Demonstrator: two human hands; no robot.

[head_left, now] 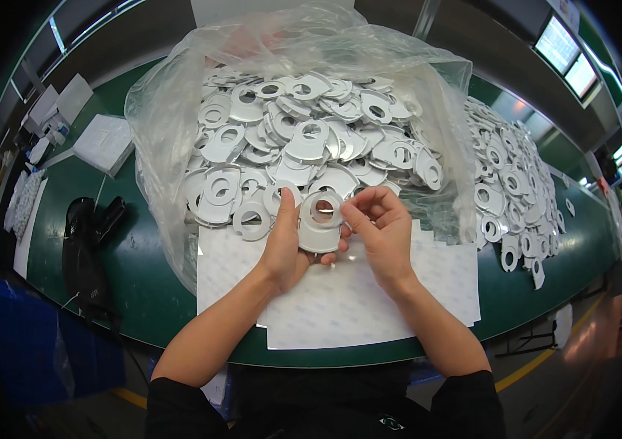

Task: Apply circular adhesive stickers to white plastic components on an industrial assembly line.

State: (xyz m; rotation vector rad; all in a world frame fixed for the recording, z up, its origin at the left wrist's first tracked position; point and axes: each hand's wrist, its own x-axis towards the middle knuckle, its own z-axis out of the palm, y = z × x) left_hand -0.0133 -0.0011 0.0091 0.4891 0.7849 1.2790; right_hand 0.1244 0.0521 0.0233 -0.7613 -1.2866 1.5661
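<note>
Head view: one white plate with round opening (320,239), held above the paper sheets in front of the pile, opening end away from the wearer. Left hand (282,249): fingers clamped on the plate, thumb along its left edge, other fingers beneath. Right hand (384,234): thumb and forefinger close together at the plate's right edge; cannot tell whether they pinch it. Pile of similar white plates (311,139), heaped beyond the hands in an open clear plastic bag (161,139). White paper sheets (355,311), overlapping, under the hands. Second heap of plates (516,190), right of the bag. White box (104,143) and black object (85,267), left side. All on a green counter (154,307).
</note>
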